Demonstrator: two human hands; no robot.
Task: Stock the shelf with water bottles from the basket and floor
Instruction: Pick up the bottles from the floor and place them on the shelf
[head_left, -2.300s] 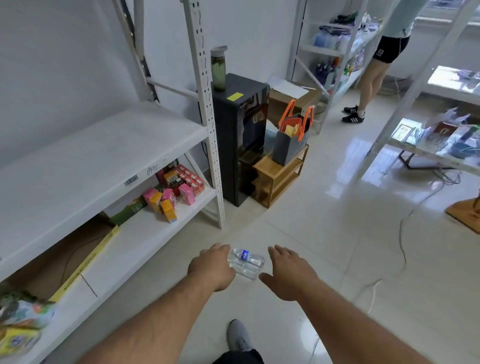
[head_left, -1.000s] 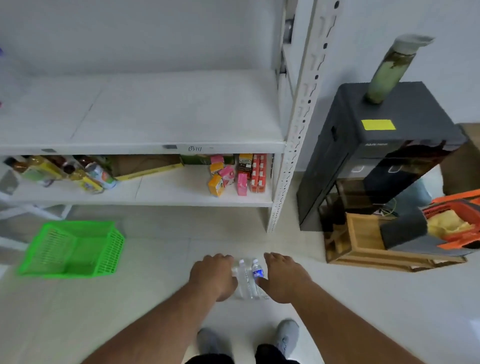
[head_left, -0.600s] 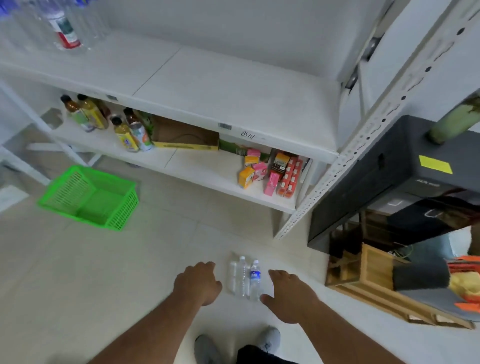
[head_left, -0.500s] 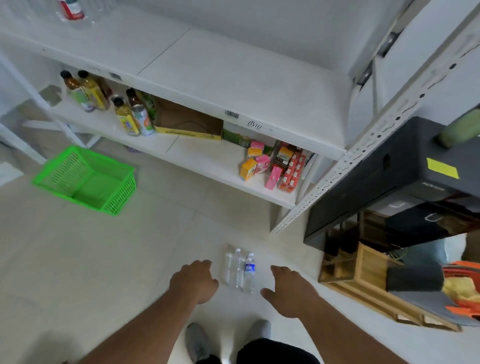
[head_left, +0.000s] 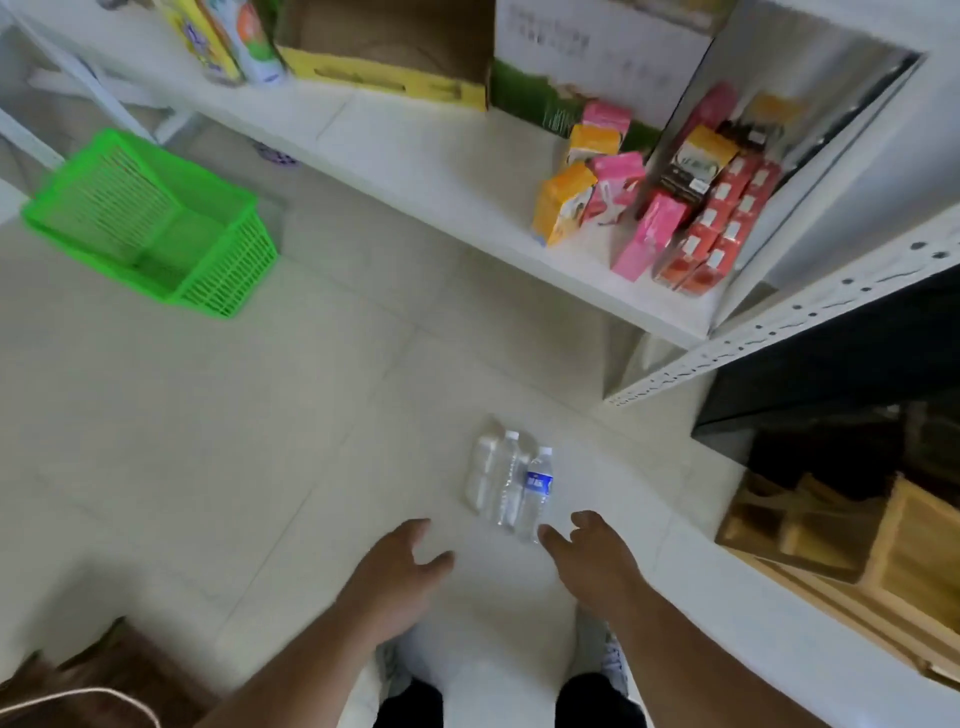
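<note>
Step in hand: floor pickup. Water bottles (head_left: 511, 480) lying side by side on floor, near shelf (head_left: 431, 156). Left hand (head_left: 400, 566) and right hand (head_left: 592, 551) spread, empty, just short of bottles. Next: likely grip bottles, lift to shelf.

both hands (head_left: 400, 566) (head_left: 592, 556) hover open near water bottles (head_left: 511, 483) lying on the floor (head_left: 260, 441).

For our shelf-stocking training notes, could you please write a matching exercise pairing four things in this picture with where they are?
Things:
1. water bottles
2. green basket
3. juice cartons
4. hands: left, right

Places:
A. on the bottom shelf
B. on the floor at the left
C. on the floor between the hands
D. either side of the bottles, holding nothing

Pairs: 1-C, 2-B, 3-A, 4-D
</note>
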